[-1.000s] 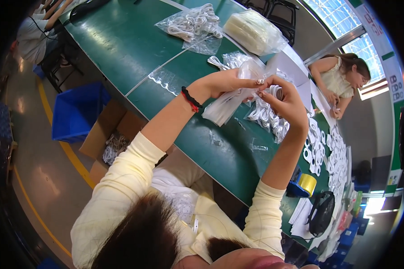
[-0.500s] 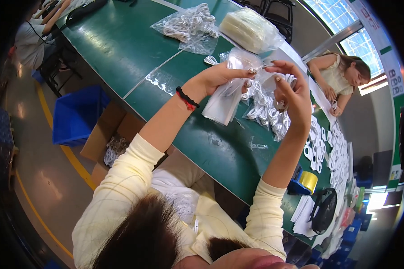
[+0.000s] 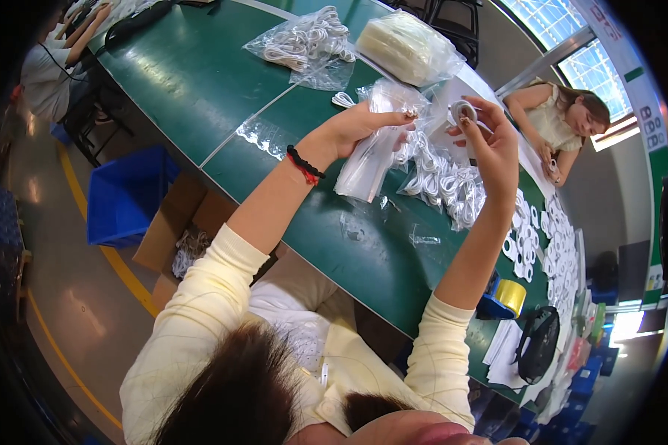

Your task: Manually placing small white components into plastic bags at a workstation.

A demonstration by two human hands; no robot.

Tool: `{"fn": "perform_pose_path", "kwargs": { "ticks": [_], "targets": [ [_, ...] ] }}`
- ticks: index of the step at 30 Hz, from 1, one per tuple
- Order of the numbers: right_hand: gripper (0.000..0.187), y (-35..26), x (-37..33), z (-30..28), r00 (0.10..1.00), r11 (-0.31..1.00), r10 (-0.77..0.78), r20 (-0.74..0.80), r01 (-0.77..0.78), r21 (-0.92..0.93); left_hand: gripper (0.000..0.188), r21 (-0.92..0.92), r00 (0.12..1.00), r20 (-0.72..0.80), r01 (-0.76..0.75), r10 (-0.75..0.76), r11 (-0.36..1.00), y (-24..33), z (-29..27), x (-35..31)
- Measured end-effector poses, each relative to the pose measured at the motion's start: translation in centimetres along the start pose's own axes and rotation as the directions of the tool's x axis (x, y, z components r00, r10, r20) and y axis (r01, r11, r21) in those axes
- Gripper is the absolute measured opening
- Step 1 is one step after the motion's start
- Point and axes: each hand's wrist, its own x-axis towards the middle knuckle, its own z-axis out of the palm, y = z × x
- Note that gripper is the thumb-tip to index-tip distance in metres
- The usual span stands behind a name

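My left hand [image 3: 352, 127] is closed on a stack of clear plastic bags [image 3: 367, 169], thumb across the top, above the green table. To its right, my right hand [image 3: 495, 144] pinches a small white ring-shaped piece [image 3: 464, 111] between thumb and fingers. A gap separates the piece from the bags. Beneath and between my hands lies a heap of coiled white cables [image 3: 447, 185], partly hidden by my right hand. More white ring-shaped pieces [image 3: 523, 241] are spread over the table to the right of my right forearm.
A bag of white cables [image 3: 308, 44] and a wrapped pale bundle [image 3: 410, 48] lie at the far side. Near my right elbow are a yellow tape roll [image 3: 510, 295] and a black pouch [image 3: 538, 347]. A blue bin [image 3: 126, 199] stands left; a person [image 3: 553, 126] sits far right.
My right hand has drawn slightly away from the bags and turned, and the white ring-shaped piece now shows in its fingers. My left hand keeps its hold on the bags.
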Motion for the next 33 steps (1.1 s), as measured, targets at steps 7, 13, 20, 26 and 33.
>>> {"fn": "perform_pose_path", "kwargs": {
  "ticks": [7,13,20,26,33],
  "targets": [
    [0.022,-0.5,-0.6,0.0,0.980,0.795,-0.187,0.073,0.195,-0.575,0.032,0.146,0.999,-0.006,0.051,-0.051,0.988,-0.6,0.1,0.3],
    [0.027,-1.0,-0.6,0.5,0.999,0.840,-0.027,-0.019,0.013,-0.543,0.030,0.248,0.990,0.045,0.119,-0.134,0.961,-0.5,0.1,-0.1],
    [0.023,-0.3,-0.4,-0.4,0.997,0.947,0.051,0.060,-0.029,-0.319,0.032,0.362,0.969,0.033,0.216,-0.244,0.907,0.5,1.5,-0.9],
    [0.017,0.1,-0.3,-1.2,0.986,0.956,0.103,0.133,-0.061,-0.286,0.030,0.397,0.960,0.014,0.252,-0.281,0.882,0.4,1.8,-1.1],
    [0.024,1.2,-0.1,-1.0,0.974,0.981,0.098,0.205,-0.060,-0.183,0.034,0.342,0.947,0.116,0.245,-0.300,0.907,-0.4,0.9,-0.6]
  ]
}}
